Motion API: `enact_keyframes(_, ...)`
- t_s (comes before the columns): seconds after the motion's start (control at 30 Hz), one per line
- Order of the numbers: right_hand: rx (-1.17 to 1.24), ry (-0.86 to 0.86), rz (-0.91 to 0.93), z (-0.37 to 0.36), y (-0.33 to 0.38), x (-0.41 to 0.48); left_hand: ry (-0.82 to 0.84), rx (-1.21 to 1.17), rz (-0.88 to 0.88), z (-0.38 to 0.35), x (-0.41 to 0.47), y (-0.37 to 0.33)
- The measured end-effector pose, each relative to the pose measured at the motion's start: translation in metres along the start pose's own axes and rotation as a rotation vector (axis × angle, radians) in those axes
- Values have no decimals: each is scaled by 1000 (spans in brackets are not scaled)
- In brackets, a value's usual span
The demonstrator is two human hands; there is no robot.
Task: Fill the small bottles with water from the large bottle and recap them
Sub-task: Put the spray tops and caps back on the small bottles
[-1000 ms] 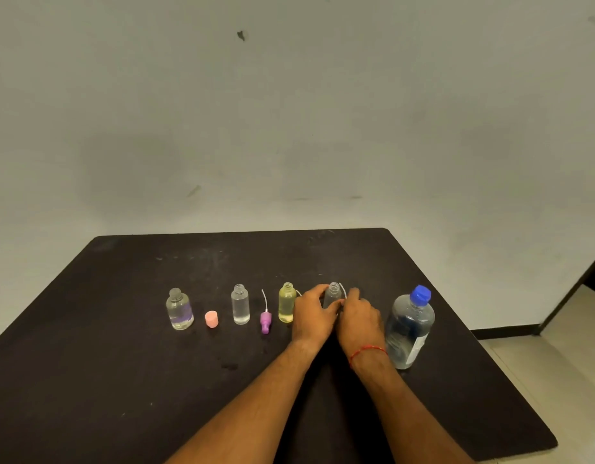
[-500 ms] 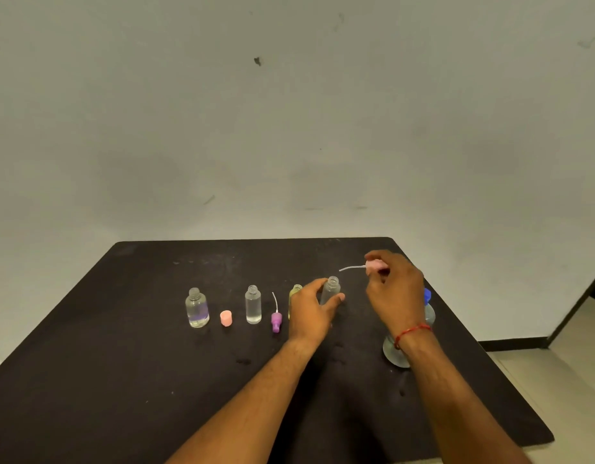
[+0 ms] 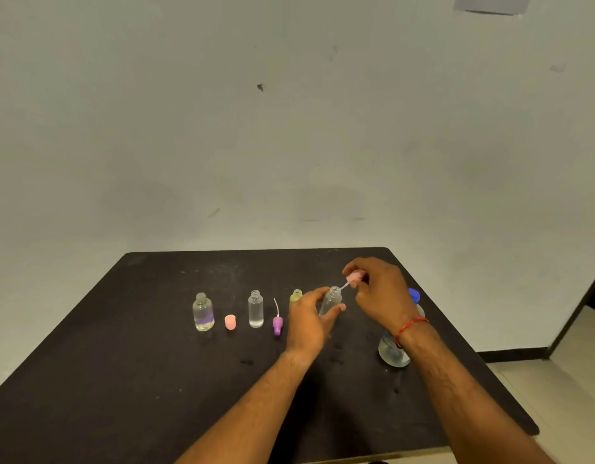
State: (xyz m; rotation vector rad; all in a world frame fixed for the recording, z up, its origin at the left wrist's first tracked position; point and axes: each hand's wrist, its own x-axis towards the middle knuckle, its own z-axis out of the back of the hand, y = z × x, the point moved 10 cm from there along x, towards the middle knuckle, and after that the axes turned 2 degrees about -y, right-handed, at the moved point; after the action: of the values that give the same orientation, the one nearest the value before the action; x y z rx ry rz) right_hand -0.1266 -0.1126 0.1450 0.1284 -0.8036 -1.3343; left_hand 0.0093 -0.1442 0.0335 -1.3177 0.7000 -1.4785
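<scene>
Centre frame, left hand (image 3: 308, 326) grips the clear bottle (image 3: 332, 300) mid-body, likely light and tippy; right hand (image 3: 381, 296) pinches the pink pump cap (image 3: 355, 277).

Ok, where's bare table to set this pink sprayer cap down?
Free: the near table strip left of the left hand, and the far strip behind the bottle row. Crowded: that row, leftmost bottle to large bottle.

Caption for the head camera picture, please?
Left hand grips a small clear plastic bottle; right hand pinches a pink tubed cap by its mouth.
</scene>
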Motion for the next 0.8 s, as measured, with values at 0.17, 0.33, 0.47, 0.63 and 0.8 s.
enact_keyframes(0.17,18,159,-6,-17,5,-2,24,-3,-37,-2,-8,-13)
enact_keyframes(0.33,42,217,11,-24,8,0,32,-14,-39,1,-12,-15)
enact_keyframes(0.47,46,235,21,-27,8,1,41,-15,-29,1,-12,-12)
enact_keyframes(0.63,61,247,29,-34,5,2,33,-15,-56,4,-12,-18)
enact_keyframes(0.8,10,196,20,-33,2,4,19,-7,-44,5,-11,-17)
